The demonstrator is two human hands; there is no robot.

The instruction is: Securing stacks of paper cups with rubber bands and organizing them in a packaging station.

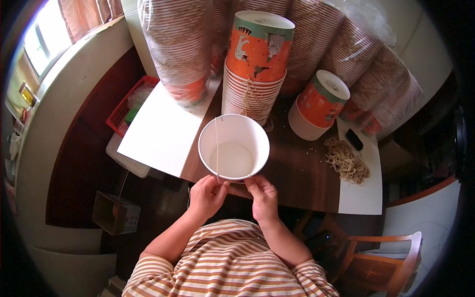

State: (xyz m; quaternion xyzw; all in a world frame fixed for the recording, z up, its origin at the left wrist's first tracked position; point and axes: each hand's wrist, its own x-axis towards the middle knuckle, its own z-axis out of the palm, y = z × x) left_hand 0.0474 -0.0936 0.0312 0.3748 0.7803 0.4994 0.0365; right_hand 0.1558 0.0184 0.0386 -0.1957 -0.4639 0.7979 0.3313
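A paper bucket (257, 143), white inside, is in front of me at the table's near edge with its mouth toward me. A thin cord (216, 143) runs across its opening from the far rim to the near rim. My left hand (208, 197) is closed in a pinch on the cord at the near rim. My right hand (264, 199) pinches the same rim a little to the right, thumb on top. The fingertips under the rim are partly hidden. Just behind stands a tall stack of orange and green buckets (257, 54), with cords hanging down its side.
A shorter bucket stack (324, 99) stands to the right, beside a heap of cords (346, 161) and a black object (354, 139). Plastic-wrapped bucket stacks (178, 44) line the back. A red basket (116, 116) is left of the table, a wooden chair (381, 262) at lower right.
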